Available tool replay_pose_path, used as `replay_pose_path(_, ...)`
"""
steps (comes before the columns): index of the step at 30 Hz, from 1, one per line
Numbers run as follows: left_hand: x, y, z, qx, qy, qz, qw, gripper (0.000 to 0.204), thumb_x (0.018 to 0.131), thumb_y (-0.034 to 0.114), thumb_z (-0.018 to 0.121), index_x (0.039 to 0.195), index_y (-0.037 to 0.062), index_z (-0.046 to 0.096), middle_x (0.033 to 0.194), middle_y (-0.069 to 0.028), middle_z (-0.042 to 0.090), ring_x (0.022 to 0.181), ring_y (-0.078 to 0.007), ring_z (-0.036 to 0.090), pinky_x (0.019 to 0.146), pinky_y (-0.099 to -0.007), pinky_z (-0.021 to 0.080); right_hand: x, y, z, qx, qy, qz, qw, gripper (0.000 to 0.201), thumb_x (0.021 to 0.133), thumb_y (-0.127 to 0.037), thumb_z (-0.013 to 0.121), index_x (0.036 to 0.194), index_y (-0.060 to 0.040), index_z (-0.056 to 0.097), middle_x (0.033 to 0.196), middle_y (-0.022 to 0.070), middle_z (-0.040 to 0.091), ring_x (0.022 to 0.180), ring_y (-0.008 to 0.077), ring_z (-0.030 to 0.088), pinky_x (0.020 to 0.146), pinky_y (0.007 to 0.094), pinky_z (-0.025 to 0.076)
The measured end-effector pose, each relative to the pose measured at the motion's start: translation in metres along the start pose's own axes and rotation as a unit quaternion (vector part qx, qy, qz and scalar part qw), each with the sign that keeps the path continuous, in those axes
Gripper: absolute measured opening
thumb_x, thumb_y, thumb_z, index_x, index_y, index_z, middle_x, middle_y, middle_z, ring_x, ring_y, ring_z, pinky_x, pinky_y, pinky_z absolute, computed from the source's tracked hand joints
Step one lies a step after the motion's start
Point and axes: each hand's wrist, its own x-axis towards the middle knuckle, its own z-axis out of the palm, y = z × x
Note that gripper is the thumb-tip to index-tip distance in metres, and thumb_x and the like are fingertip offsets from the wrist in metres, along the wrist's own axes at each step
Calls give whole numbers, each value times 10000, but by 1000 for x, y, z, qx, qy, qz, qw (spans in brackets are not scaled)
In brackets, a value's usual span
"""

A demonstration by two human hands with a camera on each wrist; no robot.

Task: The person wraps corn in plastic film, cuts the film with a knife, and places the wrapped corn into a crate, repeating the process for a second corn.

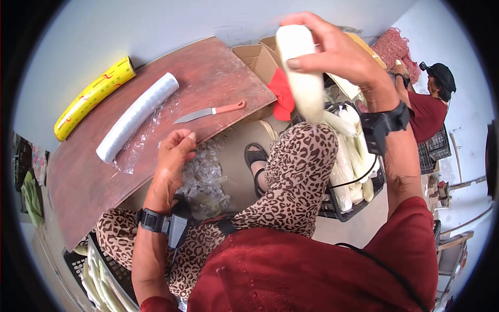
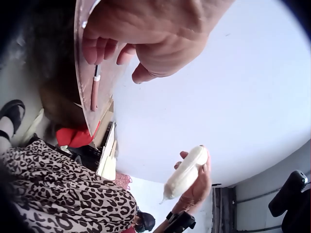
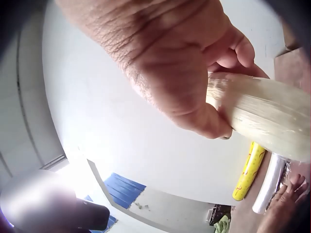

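Note:
My right hand holds up a thick, pale white vegetable, its thumb across the near side and fingers behind. Clear film seems to cover it, with a thin wisp at its lower tip in the left wrist view. Over the near edge of the reddish table, my left hand is loosely curled and holds nothing. Beside it on the table lie a roll of cling film, with a loose flap of film, and a knife with a pinkish handle.
A yellow printed roll lies along the wall side. Right of my knee stands a black crate of pale long vegetables; another crate is lower left. Crumpled film lies under the table edge. Another person sits far right.

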Motion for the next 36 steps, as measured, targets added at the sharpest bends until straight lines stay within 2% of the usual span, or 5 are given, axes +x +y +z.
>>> replay_pose_path(14,22,-36,-22,100,81,-15,992,166,928,263,622,955,99,622,818,3,631,677,-85,601,588,-216,468,-227,227,-72,-143,76,371,914,632,694,-163,765,1240,-46,470,1001,77,582,952,194,551,865,295,450)
replay_pose_path(20,23,-41,-24,108,76,-9,991,151,932,261,625,946,111,624,813,8,631,654,-70,595,560,-194,462,-275,208,-16,-149,13,452,880,686,680,-202,790,1268,-71,463,1080,237,640,1051,379,611,911,402,465)
replay_pose_path(27,25,-42,-23,146,78,-9,986,91,946,203,603,917,118,617,790,7,635,636,-72,599,538,-201,449,-312,209,6,-170,53,490,854,703,695,-199,777,1297,-74,437,1086,240,623,1043,360,608,890,403,477)
replay_pose_path(31,29,-44,-24,155,67,-6,986,92,948,190,596,906,111,613,782,10,630,625,-68,590,528,-199,442,-337,228,-23,-48,207,601,770,724,707,-265,758,1291,8,428,999,121,653,831,197,650,570,318,526)
replay_pose_path(36,28,-43,-21,171,73,2,983,92,949,176,588,903,102,618,773,11,619,611,-65,580,515,-196,431,-385,257,-21,-3,198,681,705,831,667,-339,761,1350,-33,399,1089,115,637,908,221,640,624,352,533)
